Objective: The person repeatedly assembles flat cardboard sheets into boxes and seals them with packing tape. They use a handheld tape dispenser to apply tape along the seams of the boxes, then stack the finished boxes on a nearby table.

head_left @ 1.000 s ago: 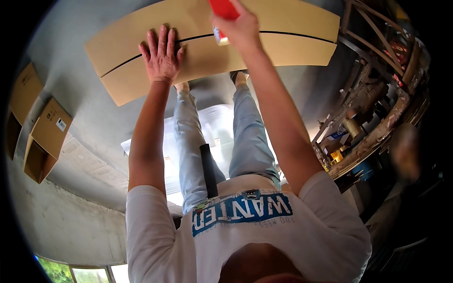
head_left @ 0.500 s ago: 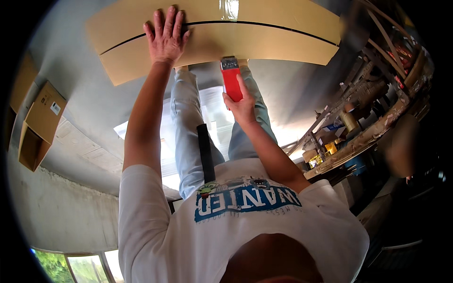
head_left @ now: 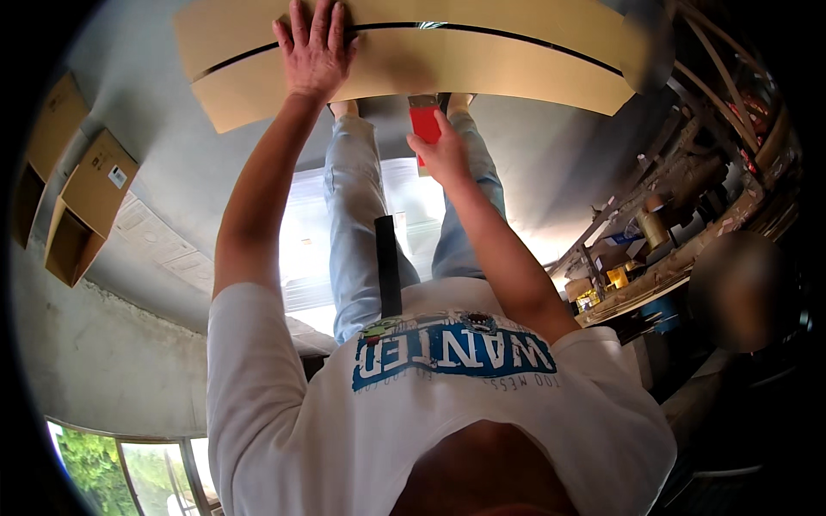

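A long cardboard carton (head_left: 508, 69) lies in front of me, with a dark gap running lengthwise between its two top flaps. My left hand (head_left: 317, 64) rests palm down across that gap, left of the middle, fingers spread. Glossy clear tape (head_left: 432, 26) crosses the gap near the centre. My right hand (head_left: 443, 150) is wrapped round what looks like a red tape dispenser (head_left: 425, 125). Its metal head is at the carton's near edge, below the tape; whether it touches the cardboard, I cannot tell.
Two open cardboard boxes (head_left: 90, 202) stand at the left by a wall. Flat pale sheets (head_left: 301, 245) lie on the floor near my legs. To the right is a cluttered rack (head_left: 662, 215) with bars and assorted items. A window (head_left: 155, 473) shows at lower left.
The dispenser has moved from overlapping the carton's near edge to lower against that side, and its head shows less. The whole view has shifted slightly. My left hand stays on the flaps.
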The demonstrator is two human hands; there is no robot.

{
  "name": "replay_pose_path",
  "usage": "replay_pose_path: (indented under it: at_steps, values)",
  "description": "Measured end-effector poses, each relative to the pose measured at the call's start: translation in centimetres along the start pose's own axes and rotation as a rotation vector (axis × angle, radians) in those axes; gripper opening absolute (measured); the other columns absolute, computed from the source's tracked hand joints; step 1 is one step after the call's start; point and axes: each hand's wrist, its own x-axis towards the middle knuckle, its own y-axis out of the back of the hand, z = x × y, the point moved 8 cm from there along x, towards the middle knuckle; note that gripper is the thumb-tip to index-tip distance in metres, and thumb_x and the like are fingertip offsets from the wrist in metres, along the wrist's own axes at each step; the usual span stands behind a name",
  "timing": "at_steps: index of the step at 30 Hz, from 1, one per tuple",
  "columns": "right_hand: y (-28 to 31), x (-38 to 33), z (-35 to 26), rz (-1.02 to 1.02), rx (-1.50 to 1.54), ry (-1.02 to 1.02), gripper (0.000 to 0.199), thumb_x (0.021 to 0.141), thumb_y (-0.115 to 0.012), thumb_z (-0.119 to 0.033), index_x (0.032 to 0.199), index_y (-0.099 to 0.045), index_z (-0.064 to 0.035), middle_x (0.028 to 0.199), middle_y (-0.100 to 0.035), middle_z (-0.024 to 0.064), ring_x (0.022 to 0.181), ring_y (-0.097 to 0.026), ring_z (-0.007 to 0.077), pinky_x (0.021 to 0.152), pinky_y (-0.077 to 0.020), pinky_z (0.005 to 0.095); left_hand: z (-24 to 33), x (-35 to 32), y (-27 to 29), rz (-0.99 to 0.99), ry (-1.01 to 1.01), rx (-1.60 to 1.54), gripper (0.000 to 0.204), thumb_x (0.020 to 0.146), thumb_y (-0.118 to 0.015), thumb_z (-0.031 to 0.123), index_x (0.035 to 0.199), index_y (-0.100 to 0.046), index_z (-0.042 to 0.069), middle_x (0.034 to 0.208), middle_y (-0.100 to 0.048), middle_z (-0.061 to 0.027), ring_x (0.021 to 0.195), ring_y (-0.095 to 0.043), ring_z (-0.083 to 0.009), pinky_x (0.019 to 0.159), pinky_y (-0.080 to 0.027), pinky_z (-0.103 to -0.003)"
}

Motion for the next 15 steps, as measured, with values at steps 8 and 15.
replay_pose_path:
  at_steps: [8, 15]
  values:
    - [-0.8, 4.6, -4.5, 0.105, -0.106, -0.125, 0.073, 0.071, -0.076, -0.038, 0.125, -0.045, 0.0009, 0.096, -0.067, 0.0242, 0.093, -0.066, 0.0382, 0.083, -0.0524, 0.0452, 6.8, 10.7, 1.3, -0.002, -0.175, -0.121, 0.05, 0.09, -0.055, 0.035, 0.132, -0.051, 0.009, 0.14, -0.046, -0.0087, 0.132, -0.037, -0.0355, 0.111, -0.024, -0.056]
    - [0.0, 2.4, 0.9, -0.137, -0.288, -0.245, 0.069, 0.068, -0.076, -0.034, 0.12, -0.05, 0.0013, 0.108, -0.064, 0.0217, 0.1, -0.063, 0.0379, 0.086, -0.0508, 0.0434, 6.5, 14.9, -0.1, -0.31, 0.034, -0.186, 0.033, 0.093, -0.05, 0.036, 0.109, -0.064, 0.011, 0.115, -0.063, -0.0097, 0.112, -0.055, -0.0289, 0.102, -0.036, -0.05]
